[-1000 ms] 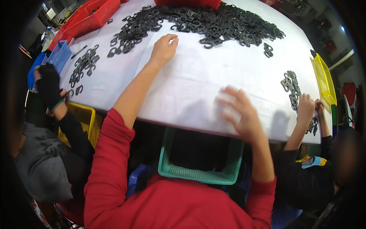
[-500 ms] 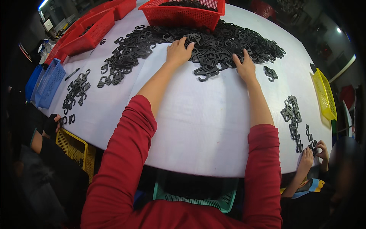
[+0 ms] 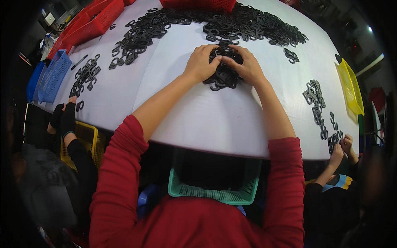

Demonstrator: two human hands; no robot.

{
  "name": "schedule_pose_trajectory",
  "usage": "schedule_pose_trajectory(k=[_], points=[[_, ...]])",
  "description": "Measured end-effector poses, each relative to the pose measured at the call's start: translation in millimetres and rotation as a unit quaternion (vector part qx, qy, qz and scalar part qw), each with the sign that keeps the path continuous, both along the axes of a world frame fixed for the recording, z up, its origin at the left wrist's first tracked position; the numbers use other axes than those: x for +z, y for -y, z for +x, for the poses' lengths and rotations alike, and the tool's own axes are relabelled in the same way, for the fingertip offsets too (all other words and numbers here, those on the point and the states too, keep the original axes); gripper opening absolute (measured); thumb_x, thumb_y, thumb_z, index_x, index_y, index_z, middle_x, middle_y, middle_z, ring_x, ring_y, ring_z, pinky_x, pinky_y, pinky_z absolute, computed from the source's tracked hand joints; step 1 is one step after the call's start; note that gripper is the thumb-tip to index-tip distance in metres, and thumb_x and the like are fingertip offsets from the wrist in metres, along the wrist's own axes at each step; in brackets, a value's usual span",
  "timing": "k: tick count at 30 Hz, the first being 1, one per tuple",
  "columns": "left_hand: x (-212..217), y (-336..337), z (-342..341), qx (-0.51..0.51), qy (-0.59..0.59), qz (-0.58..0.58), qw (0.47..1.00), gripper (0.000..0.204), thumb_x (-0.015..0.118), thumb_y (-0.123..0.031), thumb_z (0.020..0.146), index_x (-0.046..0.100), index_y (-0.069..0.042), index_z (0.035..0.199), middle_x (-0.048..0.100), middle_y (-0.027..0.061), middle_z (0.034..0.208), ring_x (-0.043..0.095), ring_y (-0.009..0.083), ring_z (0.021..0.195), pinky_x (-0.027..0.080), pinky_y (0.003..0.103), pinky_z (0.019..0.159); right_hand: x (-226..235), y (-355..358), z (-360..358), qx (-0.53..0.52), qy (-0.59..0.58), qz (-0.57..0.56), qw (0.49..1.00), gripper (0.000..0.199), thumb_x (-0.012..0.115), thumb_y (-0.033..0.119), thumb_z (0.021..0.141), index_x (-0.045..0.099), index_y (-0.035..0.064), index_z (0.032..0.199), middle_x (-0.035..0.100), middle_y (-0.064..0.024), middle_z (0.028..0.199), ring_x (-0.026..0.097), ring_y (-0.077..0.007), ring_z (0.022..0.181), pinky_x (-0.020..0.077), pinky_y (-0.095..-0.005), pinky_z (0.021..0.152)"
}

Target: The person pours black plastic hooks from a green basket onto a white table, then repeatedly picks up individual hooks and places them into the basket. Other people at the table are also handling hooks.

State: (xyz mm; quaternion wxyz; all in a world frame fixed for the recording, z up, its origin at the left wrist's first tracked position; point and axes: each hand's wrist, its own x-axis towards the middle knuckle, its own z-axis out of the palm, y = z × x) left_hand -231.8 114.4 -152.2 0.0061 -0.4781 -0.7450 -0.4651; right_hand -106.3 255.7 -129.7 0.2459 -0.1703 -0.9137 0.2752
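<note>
A heap of black plastic hook-shaped parts lies on the white table between my two hands. My left hand cups its left side and my right hand cups its right side, fingers curled over the parts. Beyond them a long band of the same black parts runs across the far side of the table. Both my forearms are bare below red sleeves.
A green mesh basket sits under the table edge at my lap. Red baskets and a blue one stand at the left, a yellow one at the right. Other people's hands work at the left and right edges.
My hands have drawn together and pulled a clump of black parts out of the far band toward me. Before that the right hand had reached out from the near edge.
</note>
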Motion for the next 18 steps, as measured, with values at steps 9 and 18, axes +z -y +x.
schedule_pose_trajectory(k=[9, 18], points=[[16.6, 94.3, 67.4, -0.015, -0.081, -0.018, 0.996, 0.042, 0.062, -0.018, 0.088, 0.056, -0.014, 0.129, 0.06, 0.0069, 0.127, 0.055, 0.0279, 0.119, 0.021, 0.062, 0.111, 8.9, 84.0, 109.5, 0.039, 0.087, 0.084, 0.992, 0.047, 0.071, 0.045, 0.082, 0.063, 0.0224, 0.123, 0.046, -0.0105, 0.14, 0.039, -0.0332, 0.134, 0.017, -0.0631, 0.112], [15.9, 127.7, 84.2, 0.099, -0.171, 0.017, 0.98, 0.025, 0.065, -0.005, 0.083, 0.069, -0.01, 0.107, 0.068, 0.0053, 0.11, 0.062, 0.0232, 0.102, 0.039, 0.045, 0.102, 10.7, 81.7, 187.9, -0.108, 0.061, 0.166, 0.978, 0.031, 0.069, 0.028, 0.086, 0.067, 0.0179, 0.116, 0.054, -0.0081, 0.132, 0.042, -0.0326, 0.133, 0.0238, -0.0649, 0.108]])
